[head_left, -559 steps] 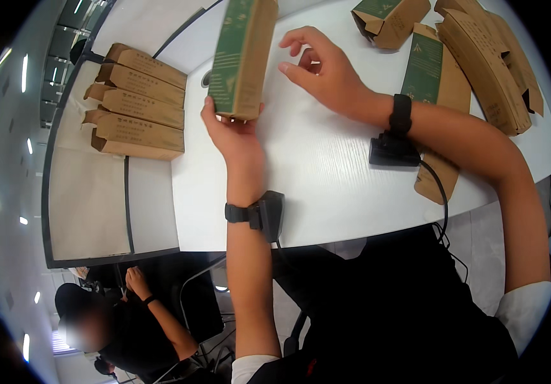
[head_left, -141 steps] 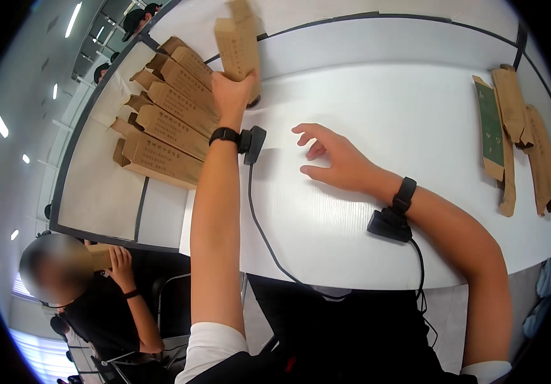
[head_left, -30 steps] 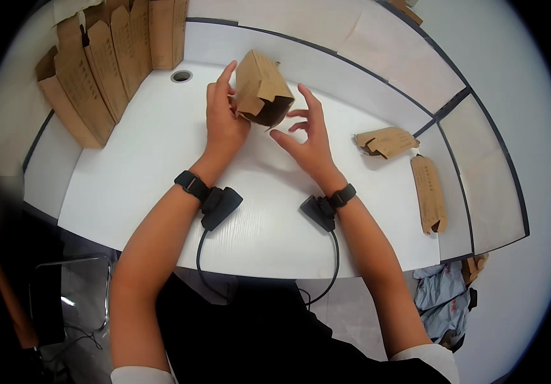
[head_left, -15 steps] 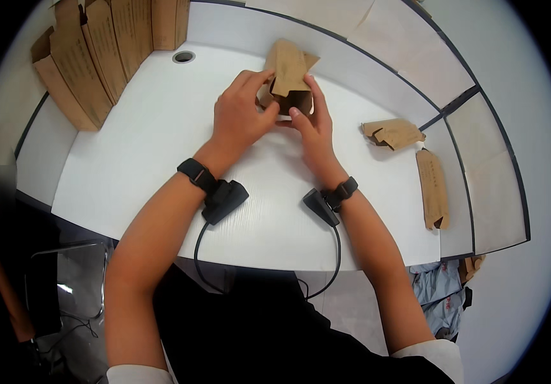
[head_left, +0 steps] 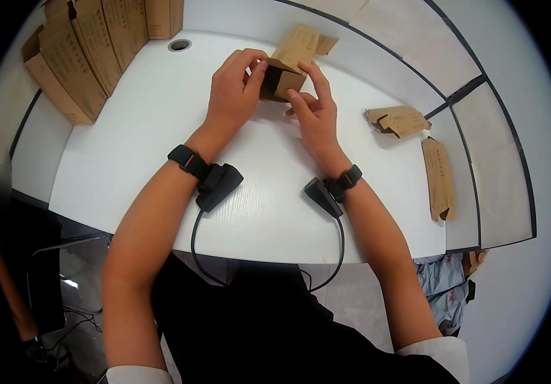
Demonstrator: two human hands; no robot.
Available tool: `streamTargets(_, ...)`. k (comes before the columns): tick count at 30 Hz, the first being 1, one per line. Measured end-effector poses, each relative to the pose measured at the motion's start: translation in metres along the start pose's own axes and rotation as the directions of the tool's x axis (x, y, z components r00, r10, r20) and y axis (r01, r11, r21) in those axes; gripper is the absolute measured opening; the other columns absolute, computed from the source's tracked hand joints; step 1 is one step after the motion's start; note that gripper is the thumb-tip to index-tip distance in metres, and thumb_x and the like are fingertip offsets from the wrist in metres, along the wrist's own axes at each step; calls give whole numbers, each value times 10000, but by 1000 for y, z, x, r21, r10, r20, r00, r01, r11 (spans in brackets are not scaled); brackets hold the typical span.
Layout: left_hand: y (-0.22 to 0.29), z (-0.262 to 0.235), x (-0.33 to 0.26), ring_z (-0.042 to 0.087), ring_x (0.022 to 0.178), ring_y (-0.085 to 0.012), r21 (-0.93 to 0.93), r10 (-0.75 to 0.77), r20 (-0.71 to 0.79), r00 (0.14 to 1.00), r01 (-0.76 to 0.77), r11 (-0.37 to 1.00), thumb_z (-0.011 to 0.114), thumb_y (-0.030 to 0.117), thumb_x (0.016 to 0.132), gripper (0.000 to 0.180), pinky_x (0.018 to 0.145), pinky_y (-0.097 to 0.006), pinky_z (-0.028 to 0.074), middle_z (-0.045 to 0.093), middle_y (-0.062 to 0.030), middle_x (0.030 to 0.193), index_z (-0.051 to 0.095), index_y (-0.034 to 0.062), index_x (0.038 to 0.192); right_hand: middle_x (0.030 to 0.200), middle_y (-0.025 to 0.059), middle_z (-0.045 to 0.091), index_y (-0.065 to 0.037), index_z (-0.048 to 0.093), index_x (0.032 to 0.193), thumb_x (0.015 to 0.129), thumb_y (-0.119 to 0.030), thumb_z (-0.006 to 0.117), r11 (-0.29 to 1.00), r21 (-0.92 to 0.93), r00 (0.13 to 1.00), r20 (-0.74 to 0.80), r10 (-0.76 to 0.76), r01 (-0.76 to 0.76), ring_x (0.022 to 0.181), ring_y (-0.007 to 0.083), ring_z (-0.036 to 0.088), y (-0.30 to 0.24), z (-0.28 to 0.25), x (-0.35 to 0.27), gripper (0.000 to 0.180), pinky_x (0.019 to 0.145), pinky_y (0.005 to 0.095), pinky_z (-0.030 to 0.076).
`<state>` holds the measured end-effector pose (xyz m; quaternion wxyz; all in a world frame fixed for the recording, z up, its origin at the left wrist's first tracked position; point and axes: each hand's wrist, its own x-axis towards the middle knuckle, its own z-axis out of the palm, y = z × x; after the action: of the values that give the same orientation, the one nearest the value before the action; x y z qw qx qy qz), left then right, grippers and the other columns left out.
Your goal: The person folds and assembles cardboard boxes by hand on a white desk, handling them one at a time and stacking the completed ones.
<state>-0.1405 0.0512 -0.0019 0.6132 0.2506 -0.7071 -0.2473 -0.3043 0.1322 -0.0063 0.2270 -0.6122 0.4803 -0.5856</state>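
Note:
A brown cardboard box [head_left: 296, 48] is between my hands toward the back of the white desk, its near end partly open with a dark hollow inside. My left hand [head_left: 234, 86] pinches the box's left edge between thumb and fingers. On the other side my right hand [head_left: 317, 109] grips the right side of that end, index finger on top and thumb against the front flap. At the box's far end another flap sticks out to the right. Black straps with small black devices are on both my wrists.
Several brown cardboard boxes [head_left: 74, 61] stand upright at the back left. To the right lie a crumpled cardboard box [head_left: 398, 121] and a flattened one [head_left: 438, 179], near the low partition [head_left: 464, 185]. Grey plastic bags [head_left: 443, 288] sit below the desk's right end. A round cable hole [head_left: 179, 45] is at the back.
The flap that hung over the box's near end has been moved, and a flap now covers the right part of the opening. My right thumb has shifted onto it.

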Motion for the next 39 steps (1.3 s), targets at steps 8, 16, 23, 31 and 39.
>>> streamTargets(8,-6,-8,-4,614,794,-192,76,201,260,944,-227,971,655,14,889,364,704,-310,545,604,-69,1143,686,110,1238,1631,172,248,-163,461,1505,978,-50,593,996,46,992,-94,80,-76,985,179,697,-1,-4,-3,555,666,261,575)
streamTargets(16,0,-10,-3,655,857,-229,164,248,346,905,-318,934,732,-6,816,471,787,-351,576,556,-60,1246,677,153,1257,1603,146,283,-158,444,1505,987,-103,616,992,117,995,-80,53,-43,1030,192,691,3,-5,1,549,684,265,570)
streamTargets(23,-4,-8,-4,641,722,-205,195,277,270,922,-334,922,772,54,843,328,648,-317,553,628,-38,941,630,111,1133,1595,140,295,-182,439,1519,915,-31,708,1000,-4,1000,-27,1,-1,977,163,668,2,-1,1,678,709,243,560)
streamTargets(31,-8,-15,3,609,651,-192,224,275,216,937,-321,920,818,101,820,298,615,-304,534,662,-30,929,620,70,1041,1482,116,358,-161,426,1508,887,27,698,995,55,993,-76,85,-81,931,155,654,-3,-1,-1,703,714,238,547)
streamTargets(39,5,-14,-1,596,769,-167,-71,254,344,904,-245,967,742,61,865,303,661,-276,502,645,-46,930,650,97,1152,1434,110,380,-147,434,1492,880,57,682,997,12,992,-93,83,-82,951,175,671,-2,0,-1,691,716,250,553)
